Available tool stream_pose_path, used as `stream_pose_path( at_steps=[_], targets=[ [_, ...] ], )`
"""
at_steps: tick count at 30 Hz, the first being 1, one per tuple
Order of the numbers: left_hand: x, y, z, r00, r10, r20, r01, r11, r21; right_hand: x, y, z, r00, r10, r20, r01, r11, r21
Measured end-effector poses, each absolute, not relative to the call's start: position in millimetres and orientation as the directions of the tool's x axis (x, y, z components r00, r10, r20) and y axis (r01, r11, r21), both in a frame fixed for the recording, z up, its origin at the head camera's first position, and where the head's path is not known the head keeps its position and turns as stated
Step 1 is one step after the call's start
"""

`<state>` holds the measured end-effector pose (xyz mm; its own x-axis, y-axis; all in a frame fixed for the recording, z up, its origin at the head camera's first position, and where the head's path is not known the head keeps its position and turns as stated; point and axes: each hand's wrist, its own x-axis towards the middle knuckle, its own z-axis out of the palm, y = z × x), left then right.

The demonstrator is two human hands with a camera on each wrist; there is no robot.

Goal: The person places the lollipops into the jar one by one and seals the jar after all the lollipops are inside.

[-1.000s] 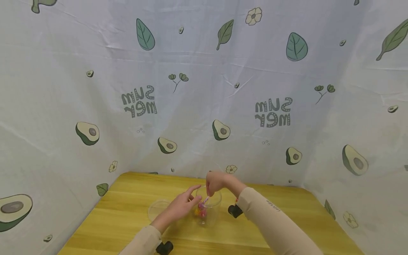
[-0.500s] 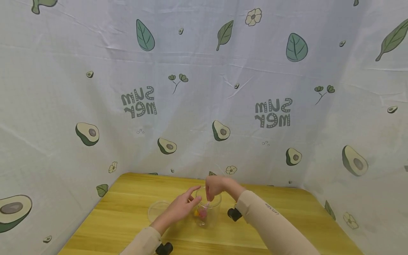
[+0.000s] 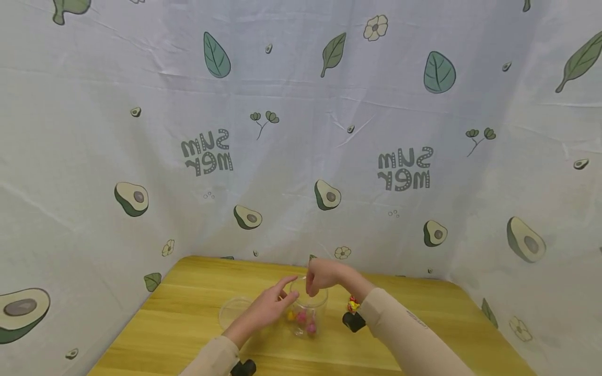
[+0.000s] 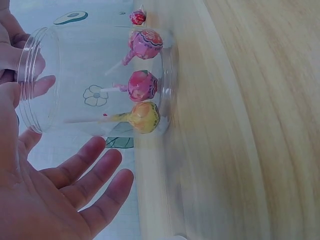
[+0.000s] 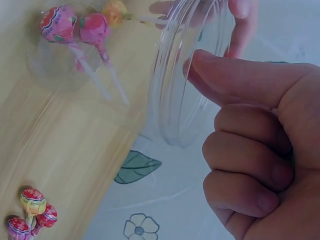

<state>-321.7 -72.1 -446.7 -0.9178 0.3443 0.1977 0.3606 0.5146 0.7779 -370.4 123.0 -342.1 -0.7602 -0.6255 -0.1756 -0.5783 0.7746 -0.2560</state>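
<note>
**Right hand held over upright jar**

At low centre, its fingers are curled, nothing grasped; the left hand is placed, fingers extended, at the rim. Three lollipops are contained inside; loose lollipops are seen rightward, nearer the right arm.

This looks like a curtained-off booth, the wider room impossible to identify, since a pale curtain printed with avocados, leaves and reversed "summer" lettering hangs behind the wood-grained counter and along both its sides.
</note>
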Motion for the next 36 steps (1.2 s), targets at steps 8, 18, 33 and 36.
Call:
stream_pose_path(
  at_steps=[8, 18, 33, 36],
  targets=[
    [-318, -73, -448, -0.923, 0.329, 0.202, 0.355, 0.517, 0.779, -369, 148, -342, -0.783, -0.614, -0.102, -0.523, 0.738, -0.426],
    [-319, -73, -450, -0.921, 0.323, 0.219, 0.366, 0.519, 0.772, -366, 178, -344, -0.865, -0.501, -0.025, -0.418, 0.748, -0.515],
    [-319, -71, -451, -0.922, 0.321, 0.214, 0.362, 0.526, 0.769, -364, 222, -366, -0.936, -0.353, 0.003, -0.285, 0.751, -0.596],
    [-320, -70, -450, -0.923, 0.319, 0.216, 0.362, 0.528, 0.768, -366, 230, -370, -0.942, -0.336, 0.011, -0.273, 0.746, -0.607]
  ],
)
